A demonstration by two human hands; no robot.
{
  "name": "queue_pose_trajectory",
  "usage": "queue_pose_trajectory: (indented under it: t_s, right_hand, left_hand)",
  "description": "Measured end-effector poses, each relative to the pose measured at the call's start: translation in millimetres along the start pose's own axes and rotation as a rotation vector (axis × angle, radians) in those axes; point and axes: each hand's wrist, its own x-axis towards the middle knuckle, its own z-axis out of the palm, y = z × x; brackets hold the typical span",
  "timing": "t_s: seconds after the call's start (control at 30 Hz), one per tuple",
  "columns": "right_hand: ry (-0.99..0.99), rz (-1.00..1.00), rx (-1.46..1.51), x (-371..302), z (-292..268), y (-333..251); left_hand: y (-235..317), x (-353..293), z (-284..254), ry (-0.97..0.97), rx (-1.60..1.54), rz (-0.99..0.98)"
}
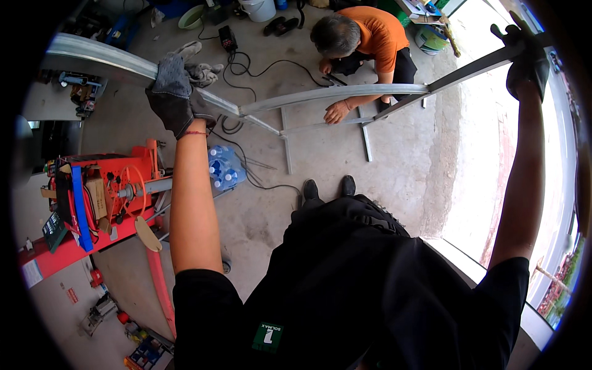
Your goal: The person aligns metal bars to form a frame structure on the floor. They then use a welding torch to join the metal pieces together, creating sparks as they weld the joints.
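Observation:
A silvery metal frame [336,95] of square tubing spans the view, with legs reaching down to the concrete floor. At the left, my gloved left hand [176,102] is closed round its upper bar; the glove is dark at the wrist and grey toward the fingers. Up at the far right, my right hand [528,61], in a dark glove, holds the frame's other end, some fingers sticking out past the bar. Between my hands, a crouching person in an orange shirt [377,37] rests one hand [337,112] by the lower bar. Their other hand is near a dark, thin tool [335,80] on a cable.
Black cables [250,157] snake over the floor. Shrink-wrapped bottles [226,168] stand left of my feet, beside a red machine [117,191] with a wheel. A white bucket [258,8], dark shoes [281,26] and a green tub [430,40] sit at the back. Bright ground lies right.

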Motion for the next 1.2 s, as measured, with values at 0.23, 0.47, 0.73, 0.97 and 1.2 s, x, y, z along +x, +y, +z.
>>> queue_pose_trajectory:
  t_s: [0.23, 0.47, 0.73, 0.97, 1.2]
  right_hand:
    - [0.063, 0.086, -0.014, -3.3, 4.9, -27.1]
    - [0.109, 0.257, -0.056, -13.0, 8.5, -57.4]
    - [0.122, 0.23, 0.372, -8.1, 13.1, -53.0]
    - [0.13, 0.284, 0.62, -9.4, 18.0, -58.1]
    - [0.101, 0.016, -0.201, -6.8, -6.2, -20.1]
  left_hand:
    - [-19.5, 8.4, -9.0, -0.008, 0.137, 0.233]
    - [-5.5, 4.3, -5.4, 0.005, 0.028, 0.004]
    - [-7.8, 5.8, -3.0, 0.033, -0.082, -0.079]
    - [-7.9, 2.9, -4.2, 0.03, -0.087, -0.054]
    - [-23.9, 9.8, -10.3, 0.069, -0.044, 0.039]
